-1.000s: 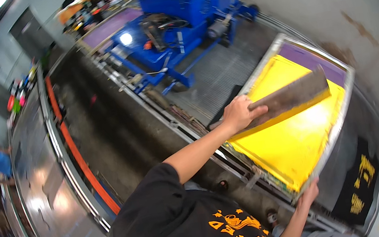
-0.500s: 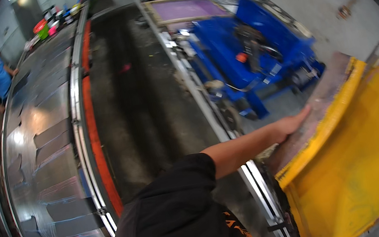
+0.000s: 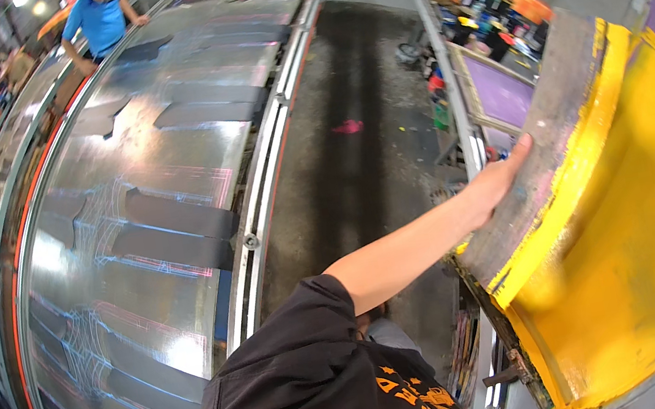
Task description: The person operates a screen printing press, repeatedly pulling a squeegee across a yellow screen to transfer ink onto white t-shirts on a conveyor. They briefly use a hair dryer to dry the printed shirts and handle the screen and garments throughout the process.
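Observation:
My left hand (image 3: 505, 187) is closed around a squeegee (image 3: 561, 120), thumb on the near face and the other fingers mostly hidden behind it. The squeegee is a long grey board, stained, with thick yellow ink along its lower edge. It stands tilted over a printing screen (image 3: 637, 267) whose mesh is covered with wet-looking yellow ink. My bare forearm reaches to it from a black sleeve. My right hand does not show.
A long metal printing table (image 3: 157, 154) holding several dark fabric pieces runs along the left. A person in blue (image 3: 93, 23) leans at its far side. A floor aisle (image 3: 342, 108) separates it from a rail. Beyond the squeegee lies a purple screen (image 3: 497, 83) near cluttered containers.
The view has swung left, bringing more of the long table into sight and dropping the blue machine. My left hand keeps its hold on the squeegee, which still leans over the yellow screen.

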`<state>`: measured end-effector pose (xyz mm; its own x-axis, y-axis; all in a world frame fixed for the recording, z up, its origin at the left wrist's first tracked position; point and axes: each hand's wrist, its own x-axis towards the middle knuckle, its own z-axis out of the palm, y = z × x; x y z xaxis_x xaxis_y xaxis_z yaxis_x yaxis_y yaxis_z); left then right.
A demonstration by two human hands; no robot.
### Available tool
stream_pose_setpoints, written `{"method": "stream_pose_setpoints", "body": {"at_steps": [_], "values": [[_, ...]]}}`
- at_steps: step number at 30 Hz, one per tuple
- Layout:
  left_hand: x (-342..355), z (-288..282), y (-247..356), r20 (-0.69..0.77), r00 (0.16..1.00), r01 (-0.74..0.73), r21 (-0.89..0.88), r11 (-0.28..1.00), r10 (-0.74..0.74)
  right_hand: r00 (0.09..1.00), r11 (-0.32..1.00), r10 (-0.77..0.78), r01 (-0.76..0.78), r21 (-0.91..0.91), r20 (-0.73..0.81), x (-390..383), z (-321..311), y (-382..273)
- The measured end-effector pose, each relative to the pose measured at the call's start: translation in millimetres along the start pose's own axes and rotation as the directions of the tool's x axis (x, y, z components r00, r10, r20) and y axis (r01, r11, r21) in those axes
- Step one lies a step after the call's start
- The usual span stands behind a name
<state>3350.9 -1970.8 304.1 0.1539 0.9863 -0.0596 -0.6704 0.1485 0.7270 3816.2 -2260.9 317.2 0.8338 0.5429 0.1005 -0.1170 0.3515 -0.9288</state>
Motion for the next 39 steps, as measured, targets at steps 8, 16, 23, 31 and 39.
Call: {"method": "stream_pose_setpoints", "body": {"at_steps": [8,16,23,31,39], "values": [[46,-228,171,-0.313,0.94,-0.218,-0.245,0.945,0.136,0.875,0.991,0.121,-0.08,-0.107,0.468,27,368,168],[25,-343,293,-0.671,0.594,-0.49,0.135,0.861,0.443,0.386,0.984,0.156,-0.141,-0.109,0.909,21,675,357],[27,-432,423,-0.813,0.121,-0.54,0.427,0.725,0.569,0.18,0.983,0.172,-0.091,-0.158,0.968,-173,951,353],[181,-535,534,-0.709,0.186,-0.54,0.504,0.674,0.68,0.16,0.945,0.114,-0.322,-0.058,0.98,-175,1134,472],[394,-633,676,-0.736,0.377,-0.485,0.361,0.797,0.563,0.445,0.919,0.208,-0.395,-0.017,0.871,-75,1292,600]]}}
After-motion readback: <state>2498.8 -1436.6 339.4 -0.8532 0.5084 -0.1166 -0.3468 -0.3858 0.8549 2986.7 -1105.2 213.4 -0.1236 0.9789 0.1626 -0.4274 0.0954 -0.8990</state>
